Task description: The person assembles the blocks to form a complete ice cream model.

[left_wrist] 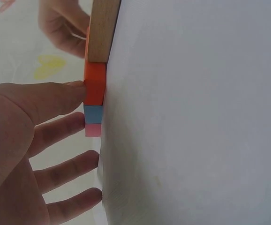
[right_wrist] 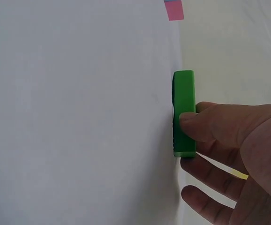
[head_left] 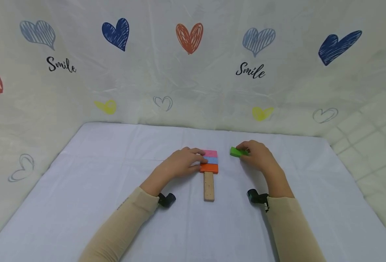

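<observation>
In the head view a pink block (head_left: 210,153), a light blue block (head_left: 213,160) and an orange block (head_left: 210,168) lie flat side by side. Below the orange one a plain wooden block (head_left: 209,186) points toward the person, its end against the orange block. My left hand (head_left: 182,162) rests on the left part of the coloured blocks, fingers extended; its thumb touches the orange block in the left wrist view. To the right, my right hand (head_left: 257,154) pinches a green block (right_wrist: 184,91) between thumb and fingers, apart from the pink block.
A white cloth (head_left: 65,203) covers the table. Behind it hangs a pale backdrop (head_left: 212,80) printed with hearts and the word Smile. Small black cameras are strapped at both wrists, above beige sleeves (head_left: 124,222).
</observation>
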Available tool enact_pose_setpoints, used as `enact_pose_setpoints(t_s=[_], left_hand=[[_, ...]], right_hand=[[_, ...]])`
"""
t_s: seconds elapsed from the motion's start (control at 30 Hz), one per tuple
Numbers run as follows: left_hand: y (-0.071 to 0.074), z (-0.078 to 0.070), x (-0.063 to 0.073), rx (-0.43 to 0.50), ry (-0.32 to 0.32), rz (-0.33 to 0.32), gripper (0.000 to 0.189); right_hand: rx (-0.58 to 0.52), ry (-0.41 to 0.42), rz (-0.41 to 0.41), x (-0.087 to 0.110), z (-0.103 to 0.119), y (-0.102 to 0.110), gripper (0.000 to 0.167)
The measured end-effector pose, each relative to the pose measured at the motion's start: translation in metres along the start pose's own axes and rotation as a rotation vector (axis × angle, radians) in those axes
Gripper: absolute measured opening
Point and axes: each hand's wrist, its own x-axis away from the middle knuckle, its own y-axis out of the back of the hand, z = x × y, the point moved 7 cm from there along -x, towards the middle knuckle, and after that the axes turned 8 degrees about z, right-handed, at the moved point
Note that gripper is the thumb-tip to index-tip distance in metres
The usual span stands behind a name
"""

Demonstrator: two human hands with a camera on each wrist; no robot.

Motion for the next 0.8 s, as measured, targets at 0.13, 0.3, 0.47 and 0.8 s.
enact_pose_setpoints(t_s=[0.13,0.3,0.47,0.8], left_hand=[[0.001,0.0,0.0,0.008,-0.001,0.002,0.031],[0.002,0.001,0.0,0.009,0.002,0.004,0.031],[0.002,0.0,-0.001,0.008,-0.009,0.0,0.031],[0.001,0.0,-0.002,0.006,-0.003,0.016,0.033]], right_hand=[[-0.001,-0.002,0.005,-0.002,0.005,-0.002,0.033],[-0.019,0.0,0.019,-0.005,0.011,-0.006,0.034],[-0.007,-0.002,0.029,-0.007,0.017,-0.008,0.034],[0.044,0.02,0.021,-0.008,0.031,-0.012,0.035]])
